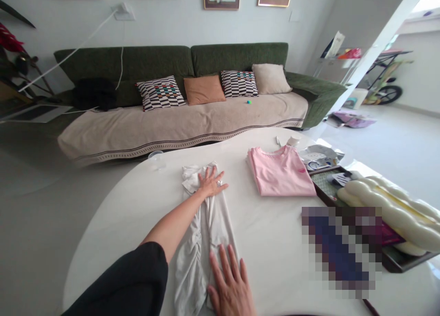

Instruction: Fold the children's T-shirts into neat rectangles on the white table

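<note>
A pale grey garment (187, 265) lies lengthwise on the white table, narrow, with a gathered, ruched strip down its left part. Near its far, bunched end my left hand (210, 183) rests palm down, fingers spread, pressing on the cloth. Closer to me, my right hand (232, 281) lies flat with fingers stretched along the garment's right side. Neither hand grips anything. The garment's nearest end is cut off by the bottom of the view. To the right sits a neatly folded pink T-shirt (283, 174), touched by neither hand.
The round white table (127, 215) also bears a clear cup (157, 160) at its far left edge. On the right stand a dark tray (400, 263) with a cream puffy item (388, 201), a silver packet (319, 158) and a blurred patch. A green sofa (240, 54) stands beyond.
</note>
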`<state>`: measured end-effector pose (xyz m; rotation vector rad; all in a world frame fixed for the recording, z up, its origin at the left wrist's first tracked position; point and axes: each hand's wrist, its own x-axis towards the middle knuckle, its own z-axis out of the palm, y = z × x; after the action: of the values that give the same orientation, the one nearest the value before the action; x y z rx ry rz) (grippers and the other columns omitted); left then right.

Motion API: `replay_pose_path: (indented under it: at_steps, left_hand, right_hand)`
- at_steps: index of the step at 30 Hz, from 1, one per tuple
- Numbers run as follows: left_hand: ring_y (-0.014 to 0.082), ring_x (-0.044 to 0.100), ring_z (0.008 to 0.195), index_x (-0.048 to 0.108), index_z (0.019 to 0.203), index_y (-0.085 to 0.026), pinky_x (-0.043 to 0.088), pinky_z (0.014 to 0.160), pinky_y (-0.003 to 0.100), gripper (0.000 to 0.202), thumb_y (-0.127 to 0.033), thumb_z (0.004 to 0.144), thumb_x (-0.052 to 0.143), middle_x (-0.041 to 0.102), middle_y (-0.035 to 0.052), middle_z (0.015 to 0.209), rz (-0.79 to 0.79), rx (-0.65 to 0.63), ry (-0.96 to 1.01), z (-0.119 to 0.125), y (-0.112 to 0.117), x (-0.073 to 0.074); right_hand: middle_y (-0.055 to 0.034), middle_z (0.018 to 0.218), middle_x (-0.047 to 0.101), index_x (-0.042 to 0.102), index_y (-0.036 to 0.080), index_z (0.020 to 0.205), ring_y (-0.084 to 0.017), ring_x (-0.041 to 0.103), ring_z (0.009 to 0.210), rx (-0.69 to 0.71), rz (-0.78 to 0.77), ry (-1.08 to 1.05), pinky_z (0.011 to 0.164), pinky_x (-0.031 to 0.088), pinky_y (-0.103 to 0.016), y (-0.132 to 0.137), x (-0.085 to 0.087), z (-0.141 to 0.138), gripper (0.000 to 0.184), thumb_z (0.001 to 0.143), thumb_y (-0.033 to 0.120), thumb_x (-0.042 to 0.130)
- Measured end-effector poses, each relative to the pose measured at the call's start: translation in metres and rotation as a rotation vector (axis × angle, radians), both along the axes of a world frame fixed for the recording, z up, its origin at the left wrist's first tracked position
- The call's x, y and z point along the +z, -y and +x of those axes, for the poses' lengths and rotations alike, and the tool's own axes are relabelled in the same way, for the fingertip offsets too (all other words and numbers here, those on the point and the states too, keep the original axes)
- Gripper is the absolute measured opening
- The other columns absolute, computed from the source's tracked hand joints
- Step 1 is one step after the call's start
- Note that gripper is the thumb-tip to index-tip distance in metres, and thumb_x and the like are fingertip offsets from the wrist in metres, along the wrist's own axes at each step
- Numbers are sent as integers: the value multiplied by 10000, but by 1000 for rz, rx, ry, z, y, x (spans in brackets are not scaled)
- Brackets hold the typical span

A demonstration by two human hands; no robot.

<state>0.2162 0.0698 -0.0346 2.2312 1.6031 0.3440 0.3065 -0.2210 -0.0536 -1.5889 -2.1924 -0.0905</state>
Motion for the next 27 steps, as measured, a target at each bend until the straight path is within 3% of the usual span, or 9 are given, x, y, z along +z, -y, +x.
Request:
replay_pose_path:
  at_steps: [5, 8, 10, 13, 17, 19, 21, 24, 27]
  left_hand:
    - [322, 62, 1338, 431, 1267, -331, -55, 987, 616, 561, -513, 747, 535, 233, 54, 1448, -77, -7, 61, -1, -14, 18]
    - [306, 135, 1331, 415, 1281, -320, 0, 1007, 604, 516, -418, 786, 522, 279, 59, 1431, -59, -45, 87, -3, 0, 35]
    - [282, 141, 1333, 381, 1309, -300, 35, 1037, 562, 522, -386, 808, 501, 265, 61, 1436, 7, -87, 108, -10, 31, 45]
    - [271, 136, 1336, 306, 1359, -239, 119, 1061, 502, 587, -447, 829, 448, 231, 94, 1446, 113, -180, 122, -35, 113, 51]
    - [296, 144, 1330, 126, 1411, -226, 200, 1051, 486, 741, -525, 810, 441, 128, 101, 1470, 64, -319, 6, -81, 244, 34]
    - [328, 143, 1323, 82, 1412, -260, 223, 1031, 522, 857, -557, 742, 526, 116, 88, 1471, 31, -328, -86, -99, 292, 23]
    - [349, 134, 1321, 75, 1405, -306, 233, 1016, 548, 940, -549, 673, 612, 117, 64, 1472, 21, -309, -163, -108, 319, 17]
    - [346, 127, 1323, 82, 1398, -334, 234, 1017, 550, 965, -500, 645, 662, 124, 41, 1472, 43, -278, -212, -110, 331, 16]
    - [333, 134, 1324, 107, 1398, -326, 250, 1024, 525, 948, -428, 649, 681, 141, 28, 1470, 83, -290, -220, -106, 334, 20]
  right_hand:
    - [-60, 1374, 358, 261, 318, 1373, -333, 424, 1184, 36, -3, 31, 814, 450, -505, 10, -3, 6, 624, 792, 380, 481]
    - [-51, 1405, 298, 222, 331, 1381, -328, 383, 1216, 55, -53, 35, 837, 439, -500, 11, 2, 8, 622, 812, 372, 469]
    - [-39, 1424, 249, 189, 347, 1384, -323, 338, 1246, 56, -107, 28, 867, 417, -507, 12, 5, 8, 611, 831, 362, 448]
    - [-14, 1447, 162, 130, 369, 1387, -308, 239, 1294, 45, -226, 4, 935, 350, -527, 14, 6, 7, 607, 850, 386, 412]
    - [11, 1461, 70, 32, 304, 1404, -247, 94, 1337, 30, -355, -34, 1027, 241, -489, 15, 9, 6, 617, 872, 417, 325]
    - [7, 1465, 50, 30, 261, 1410, -226, 35, 1344, 20, -396, -40, 1052, 192, -472, 16, 16, 6, 625, 873, 420, 307]
    - [-16, 1469, 36, 74, 236, 1413, -237, -1, 1344, 53, -435, -30, 1055, 167, -481, 18, 26, 9, 668, 849, 470, 344]
    - [-57, 1473, 17, 145, 250, 1405, -283, -19, 1339, 175, -471, 20, 1043, 163, -510, 27, 36, 18, 846, 714, 534, 542]
    - [-72, 1474, 48, 143, 286, 1400, -296, 27, 1338, 214, -418, 120, 1031, 204, -502, 43, 36, 31, 934, 627, 264, 667]
